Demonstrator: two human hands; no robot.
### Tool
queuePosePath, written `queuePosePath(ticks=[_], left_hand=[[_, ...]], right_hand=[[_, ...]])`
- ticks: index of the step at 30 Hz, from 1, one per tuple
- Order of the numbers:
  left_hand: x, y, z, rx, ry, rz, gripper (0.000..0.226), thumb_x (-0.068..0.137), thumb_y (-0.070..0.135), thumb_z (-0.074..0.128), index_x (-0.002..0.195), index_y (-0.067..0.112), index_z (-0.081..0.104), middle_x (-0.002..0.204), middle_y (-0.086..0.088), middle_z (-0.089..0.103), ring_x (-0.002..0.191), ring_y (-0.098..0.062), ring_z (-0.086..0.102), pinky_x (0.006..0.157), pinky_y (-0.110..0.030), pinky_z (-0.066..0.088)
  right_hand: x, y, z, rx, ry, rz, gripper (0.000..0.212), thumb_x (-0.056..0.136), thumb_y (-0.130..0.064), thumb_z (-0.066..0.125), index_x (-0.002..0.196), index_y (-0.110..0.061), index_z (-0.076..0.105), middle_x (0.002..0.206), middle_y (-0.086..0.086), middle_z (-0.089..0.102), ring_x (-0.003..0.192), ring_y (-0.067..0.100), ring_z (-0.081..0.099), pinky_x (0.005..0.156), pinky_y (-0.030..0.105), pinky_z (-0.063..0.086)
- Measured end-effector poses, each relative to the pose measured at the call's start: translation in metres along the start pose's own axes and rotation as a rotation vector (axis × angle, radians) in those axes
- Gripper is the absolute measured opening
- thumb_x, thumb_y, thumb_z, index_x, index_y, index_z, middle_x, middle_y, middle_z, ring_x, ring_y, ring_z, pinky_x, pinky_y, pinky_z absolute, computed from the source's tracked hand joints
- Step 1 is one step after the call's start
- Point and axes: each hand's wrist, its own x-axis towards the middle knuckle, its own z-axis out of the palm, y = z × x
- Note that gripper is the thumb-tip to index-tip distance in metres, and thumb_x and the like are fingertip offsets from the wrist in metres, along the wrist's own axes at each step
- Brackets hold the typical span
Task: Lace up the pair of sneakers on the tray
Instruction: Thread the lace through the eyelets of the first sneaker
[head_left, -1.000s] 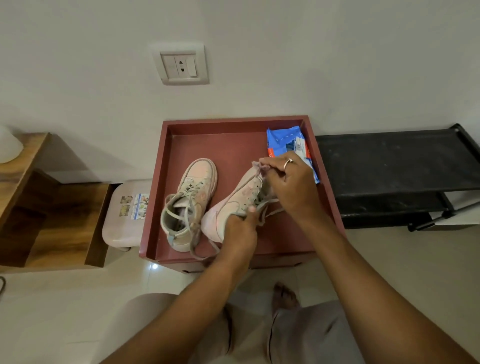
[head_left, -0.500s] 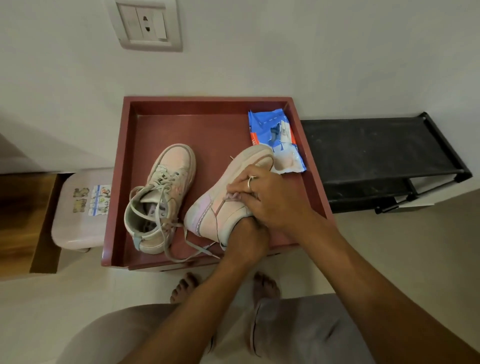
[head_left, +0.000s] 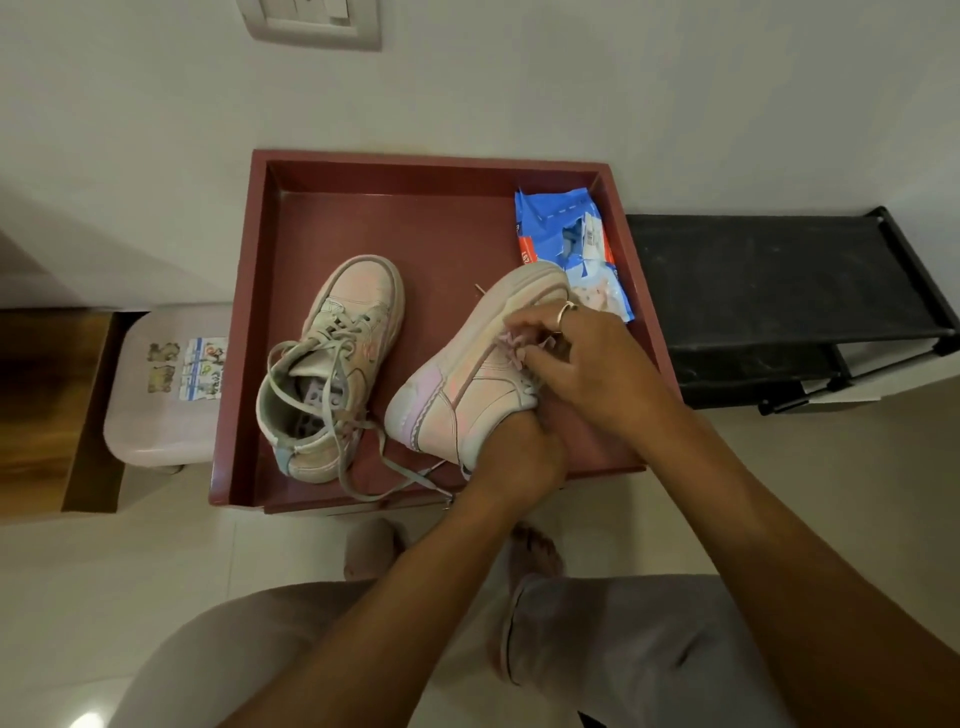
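1. A square maroon tray (head_left: 415, 208) with raised walls holds two pale pink sneakers and a crumpled blue plastic packet (head_left: 566, 234) in its far right corner.
2. The left sneaker (head_left: 343, 364) sits upright, toe toward the wall, its grey laces (head_left: 363, 467) loose and trailing over the tray's near edge.
3. The right sneaker (head_left: 467, 374) is tipped onto its side, its long axis running from near-left to far-right, toe beside the packet.
4. The left hand (head_left: 514, 457) grips this sneaker's heel end; its fingers are hidden.
5. The right hand (head_left: 597, 364), wearing a ring, pinches a lace at the eyelets.
6. A white stool (head_left: 156, 415) stands left of the tray, a black rack (head_left: 779, 280) right.
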Motion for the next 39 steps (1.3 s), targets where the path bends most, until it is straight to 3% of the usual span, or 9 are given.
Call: queuePosePath(ticks=[8,11,18,21,24,28,33,36,39], left_hand=[[-0.004,0.003,-0.002,0.058,-0.022,-0.015,0.037,0.093,0.003,0.047,0.129,-0.004,0.052,0.125,-0.021,0.059,0.115,-0.030,0.054,0.087,-0.020,0.036],[-0.005,0.000,-0.002,0.094,-0.115,-0.003,0.035,0.096,0.009,0.045,0.129,-0.002,0.056,0.121,-0.019,0.064,0.086,-0.019,0.061,0.076,-0.023,0.045],[-0.012,0.009,-0.008,0.314,-0.183,0.183,0.033,0.098,-0.003,0.037,0.124,-0.012,0.054,0.126,-0.029,0.058,0.118,-0.037,0.054,0.096,-0.030,0.036],[-0.007,0.003,-0.006,0.376,-0.201,0.238,0.034,0.081,-0.003,0.038,0.084,-0.012,0.071,0.083,-0.029,0.070,0.079,-0.031,0.072,0.070,-0.026,0.054],[-0.002,0.004,-0.008,0.483,-0.167,0.223,0.034,0.095,0.002,0.037,0.117,-0.009,0.061,0.115,-0.024,0.065,0.108,-0.032,0.062,0.085,-0.028,0.041],[-0.006,0.010,-0.009,0.525,-0.260,0.190,0.044,0.105,0.006,0.025,0.147,-0.001,0.031,0.152,-0.019,0.035,0.139,-0.026,0.033,0.109,-0.029,0.020],[-0.007,0.009,-0.011,0.452,-0.210,0.130,0.032,0.099,0.008,0.039,0.123,-0.003,0.058,0.123,-0.021,0.062,0.071,-0.008,0.051,0.065,-0.018,0.040],[-0.003,0.007,-0.004,0.565,-0.255,0.214,0.040,0.104,0.004,0.025,0.140,-0.002,0.042,0.146,-0.020,0.043,0.126,-0.026,0.046,0.104,-0.026,0.028],[-0.005,0.006,-0.004,0.409,-0.228,0.113,0.038,0.103,0.005,0.030,0.135,-0.003,0.048,0.139,-0.022,0.050,0.116,-0.026,0.053,0.090,-0.024,0.037]], right_hand=[[-0.005,-0.010,-0.001,0.024,-0.010,0.052,0.021,0.094,-0.025,0.068,0.112,-0.016,0.075,0.109,0.003,0.073,0.093,0.005,0.062,0.082,0.013,0.051],[-0.016,-0.025,0.005,0.045,-0.107,-0.129,0.015,0.090,-0.012,0.072,0.103,-0.008,0.077,0.098,0.005,0.074,0.086,0.011,0.062,0.080,0.019,0.048],[-0.014,-0.016,0.001,0.003,-0.099,-0.147,0.016,0.090,-0.023,0.068,0.100,-0.015,0.078,0.097,0.003,0.073,0.091,0.015,0.063,0.085,0.039,0.055],[-0.018,-0.024,0.005,-0.008,-0.178,-0.247,0.018,0.087,-0.023,0.067,0.095,-0.013,0.079,0.093,0.004,0.072,0.090,0.016,0.063,0.081,0.040,0.054],[-0.009,-0.015,-0.002,-0.008,-0.011,-0.140,0.014,0.088,-0.017,0.072,0.100,-0.011,0.079,0.101,0.005,0.073,0.097,0.018,0.062,0.087,0.043,0.055],[-0.018,-0.026,0.007,-0.041,-0.212,-0.284,0.021,0.084,-0.025,0.064,0.092,-0.015,0.080,0.092,0.002,0.072,0.091,0.016,0.062,0.079,0.040,0.055],[-0.010,-0.010,-0.005,-0.019,-0.025,-0.110,0.013,0.088,-0.017,0.072,0.098,-0.011,0.078,0.097,-0.003,0.069,0.094,0.015,0.060,0.089,0.041,0.056],[-0.019,-0.019,0.000,0.013,-0.169,-0.252,0.013,0.086,-0.015,0.072,0.097,-0.019,0.079,0.099,-0.005,0.071,0.094,0.010,0.062,0.086,0.034,0.056],[-0.015,-0.012,0.004,0.016,-0.092,-0.238,0.013,0.086,-0.014,0.073,0.097,-0.016,0.079,0.097,-0.001,0.072,0.094,0.015,0.063,0.084,0.040,0.056]])
